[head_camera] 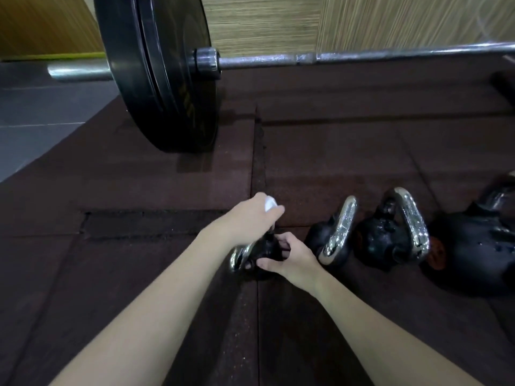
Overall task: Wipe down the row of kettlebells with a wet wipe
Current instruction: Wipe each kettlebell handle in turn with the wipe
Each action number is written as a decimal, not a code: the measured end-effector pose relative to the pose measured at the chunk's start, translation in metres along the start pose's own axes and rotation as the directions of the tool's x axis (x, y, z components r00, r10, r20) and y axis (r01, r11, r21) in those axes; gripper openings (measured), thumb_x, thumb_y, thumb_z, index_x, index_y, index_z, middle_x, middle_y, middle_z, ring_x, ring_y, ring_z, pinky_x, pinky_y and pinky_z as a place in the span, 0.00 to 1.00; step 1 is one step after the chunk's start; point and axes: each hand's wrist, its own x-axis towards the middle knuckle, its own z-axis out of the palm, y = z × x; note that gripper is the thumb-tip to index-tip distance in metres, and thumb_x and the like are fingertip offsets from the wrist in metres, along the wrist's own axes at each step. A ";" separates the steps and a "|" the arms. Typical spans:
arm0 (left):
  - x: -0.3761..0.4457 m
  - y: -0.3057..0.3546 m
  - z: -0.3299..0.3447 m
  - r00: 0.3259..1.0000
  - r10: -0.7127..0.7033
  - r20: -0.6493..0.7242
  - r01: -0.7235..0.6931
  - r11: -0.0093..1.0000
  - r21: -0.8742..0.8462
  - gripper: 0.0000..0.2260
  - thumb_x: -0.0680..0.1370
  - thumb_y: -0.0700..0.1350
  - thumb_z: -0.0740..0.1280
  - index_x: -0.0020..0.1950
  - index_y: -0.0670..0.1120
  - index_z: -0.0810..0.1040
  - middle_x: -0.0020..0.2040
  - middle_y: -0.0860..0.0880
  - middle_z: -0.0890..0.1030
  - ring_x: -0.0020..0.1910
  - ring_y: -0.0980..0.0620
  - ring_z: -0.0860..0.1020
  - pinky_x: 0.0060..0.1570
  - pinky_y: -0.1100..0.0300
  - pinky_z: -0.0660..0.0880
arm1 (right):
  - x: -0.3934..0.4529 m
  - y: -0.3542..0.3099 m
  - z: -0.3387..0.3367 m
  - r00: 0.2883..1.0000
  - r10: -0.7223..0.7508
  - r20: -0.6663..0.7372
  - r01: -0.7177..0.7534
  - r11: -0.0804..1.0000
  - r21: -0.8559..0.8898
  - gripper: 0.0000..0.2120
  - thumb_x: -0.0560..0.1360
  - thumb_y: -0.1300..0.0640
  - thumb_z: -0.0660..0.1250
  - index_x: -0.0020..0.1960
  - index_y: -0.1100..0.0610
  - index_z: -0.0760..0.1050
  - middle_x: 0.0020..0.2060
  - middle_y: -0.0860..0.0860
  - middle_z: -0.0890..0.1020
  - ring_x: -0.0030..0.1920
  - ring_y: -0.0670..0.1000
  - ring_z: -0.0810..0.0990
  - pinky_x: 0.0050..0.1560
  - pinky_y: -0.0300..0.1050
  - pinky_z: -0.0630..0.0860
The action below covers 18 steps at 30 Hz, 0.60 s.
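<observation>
On the dark brown rubber floor tiles (139, 274), low centre of the head view: one small black kettlebell with a chrome handle (260, 253), leftmost of the row, lying tipped with its handle toward the left. The right hand (292, 259) grips its black body from the right side, fingers curled round it. The left hand (250, 218) is above and just behind it, fingers closed round a crumpled white wet wipe (269, 203), which shows past the knuckles; the hand is blurred, and whether the wipe touches the metal cannot be told. Just beside, to the right: a second black kettlebell with a speckled chrome handle (334, 238), tilted. Next right, close against it: a third, larger black kettlebell with a chrome loop handle (390, 238), its surface glistening with droplets. Further right, at the frame edge: a large all-black kettlebell (479, 246), partly cut off. Behind the row, well apart: a steel barbell (362, 55) lying across the floor, with black rubber bumper plates (156, 73) on its left sleeve, the plates standing on the tiles. Beyond: a woven straw-coloured wall panel (262, 20) and, at far left, grey floor tiles (41, 112)
</observation>
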 end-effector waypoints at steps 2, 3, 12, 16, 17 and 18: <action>0.013 0.009 -0.004 0.999 0.033 0.025 -0.034 0.999 0.009 0.18 0.85 0.59 0.51 0.50 0.47 0.70 0.48 0.53 0.76 0.51 0.47 0.76 0.47 0.54 0.69 | 0.000 0.000 -0.001 1.000 0.011 0.003 -0.011 1.000 0.005 0.37 0.57 0.37 0.82 0.63 0.41 0.76 0.59 0.40 0.82 0.62 0.42 0.79 0.70 0.49 0.76; 0.011 0.006 -0.002 0.999 0.043 0.008 -0.043 0.999 -0.018 0.20 0.85 0.61 0.50 0.51 0.47 0.70 0.47 0.54 0.76 0.51 0.48 0.77 0.47 0.54 0.69 | 0.001 0.000 -0.001 1.000 0.015 0.001 -0.016 1.000 0.008 0.37 0.56 0.36 0.82 0.63 0.41 0.76 0.60 0.41 0.82 0.62 0.42 0.79 0.70 0.50 0.76; -0.074 -0.078 0.054 0.984 0.062 -0.168 -0.129 0.896 -0.425 0.27 0.81 0.70 0.48 0.78 0.64 0.65 0.58 0.53 0.85 0.61 0.49 0.81 0.73 0.48 0.70 | 0.007 0.003 -0.002 1.000 0.022 0.009 -0.022 1.000 0.000 0.40 0.54 0.34 0.83 0.63 0.41 0.76 0.60 0.40 0.81 0.63 0.44 0.80 0.71 0.52 0.76; -0.019 -0.030 0.023 0.993 0.034 -0.109 -0.064 0.955 -0.290 0.32 0.80 0.71 0.51 0.80 0.56 0.64 0.72 0.56 0.74 0.71 0.56 0.72 0.73 0.57 0.64 | 0.007 0.005 -0.001 1.000 0.011 -0.008 -0.012 1.000 -0.020 0.40 0.52 0.33 0.82 0.61 0.42 0.76 0.58 0.41 0.83 0.60 0.43 0.82 0.68 0.51 0.78; -0.003 -0.016 0.014 0.998 0.016 -0.057 -0.032 0.959 -0.282 0.28 0.82 0.68 0.50 0.77 0.55 0.67 0.68 0.55 0.77 0.67 0.54 0.74 0.70 0.56 0.65 | 0.006 0.004 -0.002 1.000 0.009 -0.010 -0.009 1.000 -0.018 0.39 0.53 0.33 0.82 0.61 0.42 0.76 0.58 0.41 0.84 0.60 0.43 0.82 0.68 0.52 0.78; 0.008 -0.003 0.007 1.000 0.013 -0.013 -0.017 0.957 -0.291 0.26 0.83 0.66 0.49 0.72 0.53 0.72 0.63 0.55 0.78 0.62 0.54 0.75 0.68 0.56 0.66 | 0.005 0.004 -0.002 1.000 0.004 -0.007 -0.004 1.000 -0.014 0.38 0.54 0.33 0.83 0.60 0.42 0.77 0.57 0.42 0.84 0.60 0.43 0.82 0.68 0.52 0.78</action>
